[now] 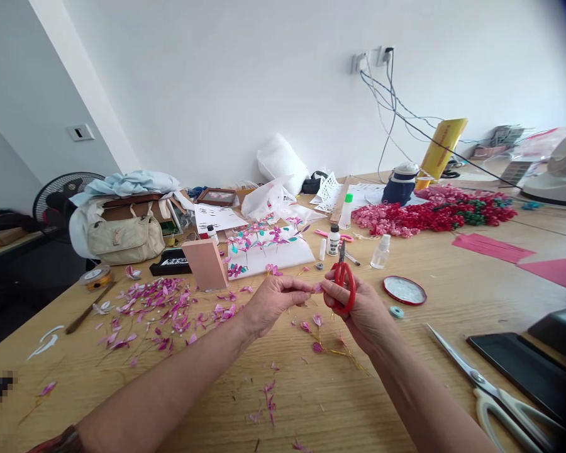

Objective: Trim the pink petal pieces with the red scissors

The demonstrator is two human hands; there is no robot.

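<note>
Just right of centre, my right hand [358, 308] is closed around small scissors with red handles [343, 286], their dark blades pointing up and away. A small pink petal [317, 287] sits between the fingertips of both hands. My left hand [278, 302] is closed in a pinch beside it; what exactly its fingertips grip is too small to make out. On the table below my hands lies a thin yellow stem with pink petals and buds [327, 346]. A heap of loose pink and purple petals [165, 311] spreads to the left.
Large cream-handled scissors [481, 380] and a black device [523, 371] lie at right. A red-rimmed lid [404, 290], a clear spray bottle [380, 251] and a black-and-white bottle [332, 240] stand beyond my right hand. Finished pink blossoms rest on white paper [273, 255]; a pink box [205, 263] stands beside it.
</note>
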